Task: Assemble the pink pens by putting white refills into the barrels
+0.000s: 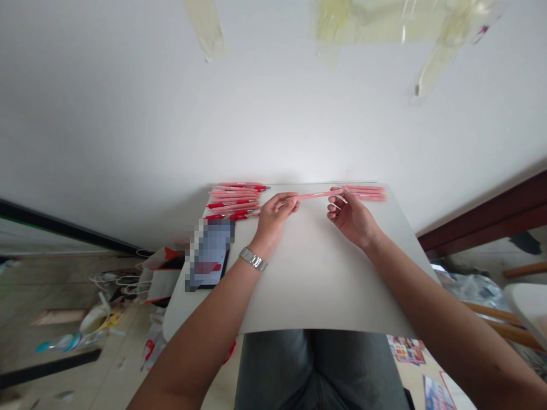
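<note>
Phone point(213, 247) beside pens point(233, 203) on tabletop point(325, 285)

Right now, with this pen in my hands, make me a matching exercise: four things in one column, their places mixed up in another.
1. Pink pen
2. Metal band
3. Phone
4. Bottle

A. On the floor
B. Around the left wrist
C. Held by the left hand and right hand
D. Lying on the table

Pairs: 1-C, 2-B, 3-D, 4-A
</note>
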Demonstrator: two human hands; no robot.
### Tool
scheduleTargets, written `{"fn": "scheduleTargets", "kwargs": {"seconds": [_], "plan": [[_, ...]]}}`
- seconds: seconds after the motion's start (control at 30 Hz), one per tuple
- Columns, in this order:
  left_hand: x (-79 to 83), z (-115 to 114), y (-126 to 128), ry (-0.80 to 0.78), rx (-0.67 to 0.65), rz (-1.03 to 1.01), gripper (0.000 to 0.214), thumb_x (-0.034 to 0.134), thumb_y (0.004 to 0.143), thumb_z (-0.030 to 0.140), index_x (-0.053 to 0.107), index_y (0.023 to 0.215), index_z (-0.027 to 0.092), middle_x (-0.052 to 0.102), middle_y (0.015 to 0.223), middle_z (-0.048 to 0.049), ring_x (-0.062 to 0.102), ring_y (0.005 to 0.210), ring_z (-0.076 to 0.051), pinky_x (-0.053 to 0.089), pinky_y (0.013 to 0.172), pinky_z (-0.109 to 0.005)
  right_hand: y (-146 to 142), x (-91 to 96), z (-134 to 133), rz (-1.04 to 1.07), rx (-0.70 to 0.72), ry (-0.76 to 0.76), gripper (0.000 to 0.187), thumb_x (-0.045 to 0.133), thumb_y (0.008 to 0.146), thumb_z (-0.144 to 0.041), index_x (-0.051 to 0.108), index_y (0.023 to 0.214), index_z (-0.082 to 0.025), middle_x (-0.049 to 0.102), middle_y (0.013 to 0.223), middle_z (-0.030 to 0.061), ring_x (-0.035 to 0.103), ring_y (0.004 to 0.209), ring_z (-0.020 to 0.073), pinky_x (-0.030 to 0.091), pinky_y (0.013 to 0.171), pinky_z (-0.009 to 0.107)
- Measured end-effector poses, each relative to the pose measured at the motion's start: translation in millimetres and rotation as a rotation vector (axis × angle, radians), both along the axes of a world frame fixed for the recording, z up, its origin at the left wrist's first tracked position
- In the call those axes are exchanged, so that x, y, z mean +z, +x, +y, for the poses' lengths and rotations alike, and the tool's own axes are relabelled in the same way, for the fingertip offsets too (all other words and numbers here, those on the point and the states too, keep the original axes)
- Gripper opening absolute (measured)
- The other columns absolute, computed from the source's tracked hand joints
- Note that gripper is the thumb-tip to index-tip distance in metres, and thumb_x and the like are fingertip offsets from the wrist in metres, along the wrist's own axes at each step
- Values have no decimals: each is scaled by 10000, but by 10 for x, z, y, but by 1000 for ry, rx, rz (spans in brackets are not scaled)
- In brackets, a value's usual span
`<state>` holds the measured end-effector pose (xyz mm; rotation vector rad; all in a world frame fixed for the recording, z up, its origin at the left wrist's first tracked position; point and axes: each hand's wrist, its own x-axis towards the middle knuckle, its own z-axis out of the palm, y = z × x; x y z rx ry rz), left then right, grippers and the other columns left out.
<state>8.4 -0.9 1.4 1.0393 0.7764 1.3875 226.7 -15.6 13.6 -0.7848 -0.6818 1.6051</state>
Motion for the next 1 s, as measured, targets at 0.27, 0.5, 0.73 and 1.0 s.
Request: {"fn": "scheduleTargets", "kwargs": {"seconds": [0.27,0.5,0.73,1.0], "plan": [[7,-2,2,-11,2,8,314,879,799,393,791,1022,191,733,919,-42,690,856,-128,565,947,-328,1,-15,12,-81,-2,15,335,770,865,-557,672,1071,-311,667,852,-39,599,695,125,525,634,252],[-16,2,1,3,-13,8,328,880,805,400,791,1038,187,730,933,-46,685,869,-129,565,949,-333,10,-26,16,-73,-2,31,344,785,858,-550,669,1071,-307,664,842,-42,603,697,117,528,636,246],[-16,0,5,4,-10,14,304,865,822,390,793,1048,199,733,934,-41,691,878,-129,564,950,-323,6,-14,7,-67,-2,16,305,752,879,-535,687,1070,-307,669,866,-34,603,706,124,528,643,252],[-6,1,8,0,-11,16,314,876,806,396,788,1030,194,737,951,-48,691,873,-133,566,949,-333,24,3,8,-95,-16,11,291,707,897,-549,688,1047,-301,686,885,-12,615,725,152,538,642,285]]}}
